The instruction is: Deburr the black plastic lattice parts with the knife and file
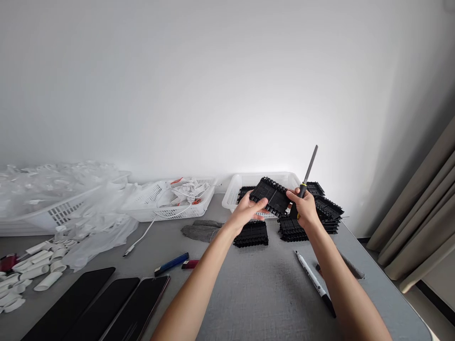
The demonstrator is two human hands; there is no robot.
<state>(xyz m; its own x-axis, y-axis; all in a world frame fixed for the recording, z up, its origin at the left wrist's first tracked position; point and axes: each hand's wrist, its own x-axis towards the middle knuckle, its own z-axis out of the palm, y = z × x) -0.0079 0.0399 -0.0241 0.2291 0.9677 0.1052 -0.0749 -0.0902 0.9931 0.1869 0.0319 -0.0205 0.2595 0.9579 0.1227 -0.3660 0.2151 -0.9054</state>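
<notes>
A black plastic panel with toothed edges [270, 193] is raised above the table, tilted. My left hand [249, 208] grips its left end, thumb on the face and fingers beneath. In my right hand [304, 206] is a file [311, 163] with a black and yellow handle, its grey blade pointing up. The fingertips of that hand also reach the panel's right edge. Below, a similar black panel [250, 234] lies on the table. More such panels are stacked [329, 213] beyond and beside my right hand, partly hidden by it.
Behind the panel stands a white plastic basket [236, 182] with black parts inside. Another basket [170, 215] holds white cables. White tube pieces [39, 267], plastic bags [95, 237], dark phones [138, 308], a blue lighter [171, 264], grey gloves [202, 231] and a marker [314, 282] lie around.
</notes>
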